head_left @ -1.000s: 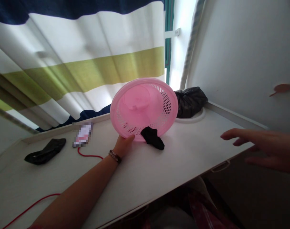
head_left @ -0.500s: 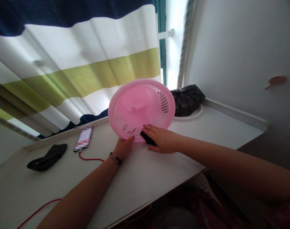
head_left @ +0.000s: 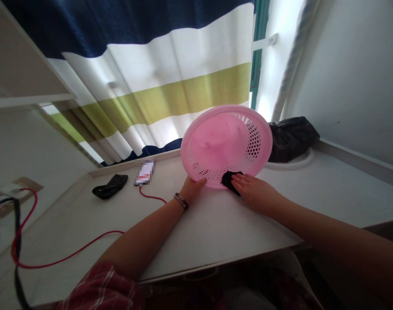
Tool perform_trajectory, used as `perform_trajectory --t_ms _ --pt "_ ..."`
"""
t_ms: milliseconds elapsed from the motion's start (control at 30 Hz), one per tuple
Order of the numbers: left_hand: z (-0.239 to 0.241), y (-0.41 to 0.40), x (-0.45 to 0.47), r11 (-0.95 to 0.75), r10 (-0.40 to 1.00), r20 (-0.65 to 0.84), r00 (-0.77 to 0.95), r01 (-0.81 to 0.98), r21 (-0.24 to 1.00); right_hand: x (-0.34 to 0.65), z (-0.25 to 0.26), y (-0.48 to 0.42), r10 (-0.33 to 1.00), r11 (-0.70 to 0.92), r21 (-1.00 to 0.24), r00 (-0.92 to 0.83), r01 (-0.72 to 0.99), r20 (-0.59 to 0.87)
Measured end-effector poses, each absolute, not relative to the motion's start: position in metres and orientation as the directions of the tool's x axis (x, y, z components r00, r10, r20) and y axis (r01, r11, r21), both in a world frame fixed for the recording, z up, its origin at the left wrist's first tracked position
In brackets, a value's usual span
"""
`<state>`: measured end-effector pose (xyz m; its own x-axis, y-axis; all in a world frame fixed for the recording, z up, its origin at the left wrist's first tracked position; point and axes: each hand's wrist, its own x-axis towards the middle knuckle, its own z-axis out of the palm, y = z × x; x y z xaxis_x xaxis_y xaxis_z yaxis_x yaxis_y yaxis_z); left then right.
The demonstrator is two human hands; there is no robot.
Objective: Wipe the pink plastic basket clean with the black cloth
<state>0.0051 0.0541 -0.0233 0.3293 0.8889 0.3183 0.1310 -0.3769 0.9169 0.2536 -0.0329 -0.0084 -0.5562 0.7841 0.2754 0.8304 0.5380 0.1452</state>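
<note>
A round pink plastic basket [head_left: 212, 134] with holes in its wall is tilted on the white table, its open side facing me. My left hand [head_left: 194, 189], wearing a beaded bracelet, grips the lower left rim with the thumb in front and the other fingers hidden behind. Under the fingers of my right hand [head_left: 257, 192] is a black cloth [head_left: 229, 180], held against the lower front rim. Part of the cloth is covered by that hand.
A tied black plastic bag [head_left: 291, 138] sits on a white round rim [head_left: 300, 162] behind the basket, by the wall. To the left lie a phone [head_left: 145, 173], a crumpled black item [head_left: 110, 187] and a red cable [head_left: 70, 255]. A striped curtain [head_left: 190, 90] hangs behind.
My view has swung left, so the table, basket and hands appear farther right. My right hand and the cloth have shifted slightly along the rim; the left grip is unchanged.
</note>
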Motion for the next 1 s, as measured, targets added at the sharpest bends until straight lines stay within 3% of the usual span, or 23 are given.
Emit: perform_trajectory --t_ms 167,267,633,1000 --pt "-0.023 0.052 0.008 -0.398 0.888 0.347 0.301 0.130 0.908 0.236 0.004 -0.029 0.840 0.488 -0.012 -0.466 0.873 0.279" --pt "-0.023 0.051 0.009 -0.405 0.892 0.355 0.279 0.149 0.902 0.224 0.010 -0.036 0.839 0.487 -0.039 -0.455 0.872 0.297" --pt "-0.010 0.043 0.012 -0.367 0.925 0.333 0.183 0.204 0.908 0.251 0.009 -0.055 0.841 0.443 0.052 -0.435 0.895 0.321" --pt "0.012 -0.005 0.043 -0.185 0.968 0.154 0.199 0.150 0.971 0.273 0.004 -0.079 0.742 0.504 0.138 -0.509 0.853 0.436"
